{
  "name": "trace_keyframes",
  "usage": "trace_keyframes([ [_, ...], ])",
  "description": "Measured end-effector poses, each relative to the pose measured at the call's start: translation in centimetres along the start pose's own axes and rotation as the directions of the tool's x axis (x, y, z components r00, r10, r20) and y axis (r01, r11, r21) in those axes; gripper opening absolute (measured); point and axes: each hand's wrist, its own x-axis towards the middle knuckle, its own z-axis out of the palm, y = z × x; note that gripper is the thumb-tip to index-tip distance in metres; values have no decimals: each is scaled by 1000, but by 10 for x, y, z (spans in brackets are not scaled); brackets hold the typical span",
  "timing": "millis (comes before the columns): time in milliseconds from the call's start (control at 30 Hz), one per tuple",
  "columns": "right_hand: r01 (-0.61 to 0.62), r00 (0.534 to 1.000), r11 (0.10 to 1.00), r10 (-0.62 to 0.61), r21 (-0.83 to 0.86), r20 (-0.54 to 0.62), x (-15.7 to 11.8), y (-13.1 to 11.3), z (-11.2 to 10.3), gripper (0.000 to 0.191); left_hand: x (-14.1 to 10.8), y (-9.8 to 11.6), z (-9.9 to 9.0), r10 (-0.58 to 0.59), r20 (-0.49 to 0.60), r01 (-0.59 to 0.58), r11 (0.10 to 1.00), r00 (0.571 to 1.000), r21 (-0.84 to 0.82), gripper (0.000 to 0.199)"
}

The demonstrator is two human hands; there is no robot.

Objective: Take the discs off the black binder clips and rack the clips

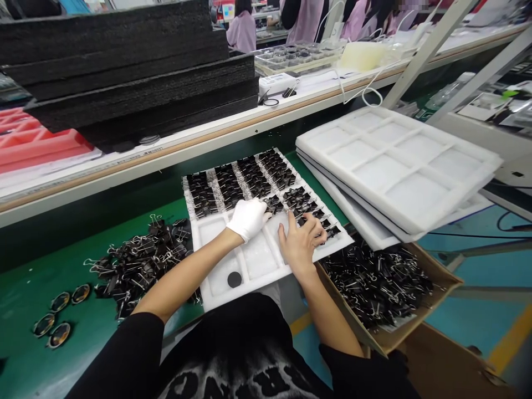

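Rows of black metal binder clips (254,177) filled the far compartments of the white foam tray (260,257) and lined its near-right side; near-left compartments showed none. The white-gloved left hand (248,219) met clips, grip unclear; the bare right hand (303,238) spread wide.

Here's my white foam tray (258,258), lying face up, black binder clips (252,176) packed in rows across its far compartments! Loose clips (141,260) heap tangled left of the tray, more (378,282) to its right.
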Motion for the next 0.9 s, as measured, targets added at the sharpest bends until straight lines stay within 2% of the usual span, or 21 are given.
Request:
trace_keyframes([
  [100,20,999,999,-19,-39,27,2,-2,2,53,3,2,1,20,-12,-20,1000,1000,11,38],
  [233,-27,999,998,29,-51,36,4,-4,2,52,12,12,1,-13,7,13,999,1000,42,35],
  [333,-17,1000,999,18,-35,23,2,-2,2,52,11,16,0,-27,21,26,999,999,43,35],
  [533,39,999,998,-40,-49,-12,-1,3,5,45,-6,6,3,-39,-19,39,999,999,8,36],
  [700,1,1000,998,-2,-59,-9,3,1,7,47,1,11,6,3,-77,-6,999,997,-35,35],
  [800,6,1000,996,-9,-94,-24,9,2,2,42,6,14,3,5,-57,-8,998,998,-56,33],
  [900,73,996,990,-78,-123,-36,27,8,-8,41,5,13,-1,-9,-53,6,998,999,-59,36],
])
